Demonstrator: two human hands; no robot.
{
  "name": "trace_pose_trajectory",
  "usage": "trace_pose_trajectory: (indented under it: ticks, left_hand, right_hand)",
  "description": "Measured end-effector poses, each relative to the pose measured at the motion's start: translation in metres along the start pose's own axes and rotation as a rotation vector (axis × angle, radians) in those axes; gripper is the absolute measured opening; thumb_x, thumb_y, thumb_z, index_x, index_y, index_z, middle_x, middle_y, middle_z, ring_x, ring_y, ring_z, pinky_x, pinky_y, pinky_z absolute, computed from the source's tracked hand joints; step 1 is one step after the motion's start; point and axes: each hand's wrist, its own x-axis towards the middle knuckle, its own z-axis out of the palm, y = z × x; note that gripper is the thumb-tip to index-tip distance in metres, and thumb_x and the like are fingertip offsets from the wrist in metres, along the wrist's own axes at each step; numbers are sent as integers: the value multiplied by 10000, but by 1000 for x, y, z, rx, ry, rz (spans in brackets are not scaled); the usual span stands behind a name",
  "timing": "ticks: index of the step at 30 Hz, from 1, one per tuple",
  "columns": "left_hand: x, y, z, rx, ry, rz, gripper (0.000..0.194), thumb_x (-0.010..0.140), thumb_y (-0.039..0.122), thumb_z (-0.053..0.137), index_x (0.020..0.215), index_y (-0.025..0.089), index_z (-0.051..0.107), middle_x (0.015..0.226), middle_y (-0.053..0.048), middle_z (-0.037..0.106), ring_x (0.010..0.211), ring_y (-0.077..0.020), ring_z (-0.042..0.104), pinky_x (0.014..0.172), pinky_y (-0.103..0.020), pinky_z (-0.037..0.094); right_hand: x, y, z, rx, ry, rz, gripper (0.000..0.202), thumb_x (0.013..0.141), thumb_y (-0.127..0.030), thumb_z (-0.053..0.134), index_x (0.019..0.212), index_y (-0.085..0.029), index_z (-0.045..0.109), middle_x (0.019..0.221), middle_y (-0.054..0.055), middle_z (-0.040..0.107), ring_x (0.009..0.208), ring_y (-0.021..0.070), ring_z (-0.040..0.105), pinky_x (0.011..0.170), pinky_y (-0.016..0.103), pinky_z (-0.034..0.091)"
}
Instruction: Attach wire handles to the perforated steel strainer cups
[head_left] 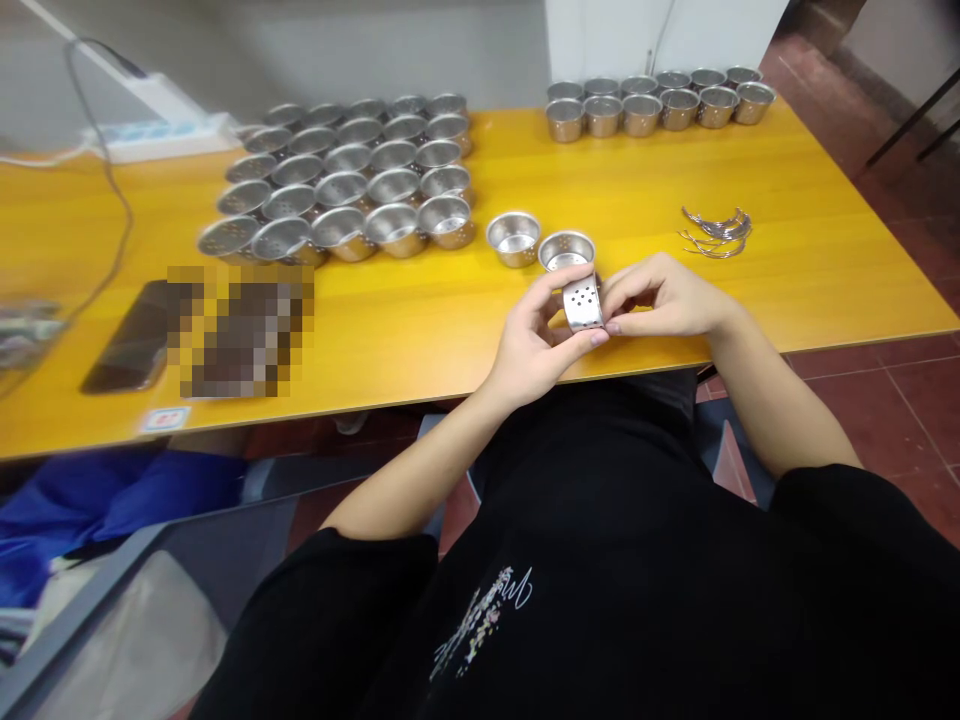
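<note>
My left hand (pixel 541 338) is closed round a small perforated metal cup (pixel 583 304), tipped on its side above the table's front edge. Its thumb lies under the cup and its fingers over the top. My right hand (pixel 664 300) is at the cup's right end, thumb and fingertips pinched together against it; whatever is between them is hidden. Just behind the held cup stand two more perforated cups, one (pixel 567 250) partly covered by my left fingers and the other (pixel 514 240) to its left. Curved thin metal wires (pixel 724 232) lie in a loose pile beyond my right hand.
Rows of metal cups (pixel 349 190) fill the table's left middle. Two more rows (pixel 641 115) stand at the back right. On the left are a phone (pixel 135 340), a pixelated dark item (pixel 247 340) and a white power strip (pixel 165 135) with cables. The yellow table's (pixel 840 270) front edge is near me.
</note>
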Motion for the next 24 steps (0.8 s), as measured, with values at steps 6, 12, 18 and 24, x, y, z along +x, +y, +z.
trace_pose_trajectory:
  ticks: [6, 12, 18, 24]
  left_hand:
    - [-1, 0, -1, -13, -38, -63, 907, 1013, 795, 1098, 1754, 409, 746, 1742, -128, 803, 1476, -362, 889, 1150, -499, 823]
    - [2, -4, -8, -36, -112, -80, 849, 1106, 673, 1051, 1816, 391, 681, 1818, -139, 775, 1572, -388, 860, 1289, -569, 781]
    - [7, -10, -16, -28, -132, -72, 830, 1166, 637, 986, 1868, 378, 628, 1856, -147, 754, 1712, -405, 775, 1438, -609, 688]
    - [7, -6, -20, -113, -143, -142, 785, 1189, 612, 968, 1863, 411, 619, 1928, -132, 704, 1783, -405, 731, 1443, -604, 693]
  right_hand:
    - [7, 5, 13, -106, 73, 33, 341, 1105, -343, 895, 829, -195, 760, 778, -25, 666, 713, 127, 545, 673, 287, 411]
    - [13, 8, 27, -481, 204, 234, 191, 968, -232, 775, 796, -227, 692, 688, -30, 614, 687, 166, 534, 752, 336, 391]
    - [19, -5, 35, -753, 338, 447, 152, 1045, -279, 799, 902, -235, 823, 826, 59, 791, 813, 268, 693, 882, 389, 465]
    - [23, -8, 40, -810, 376, 515, 108, 1086, -311, 799, 1053, -239, 872, 899, 82, 842, 879, 310, 749, 885, 411, 489]
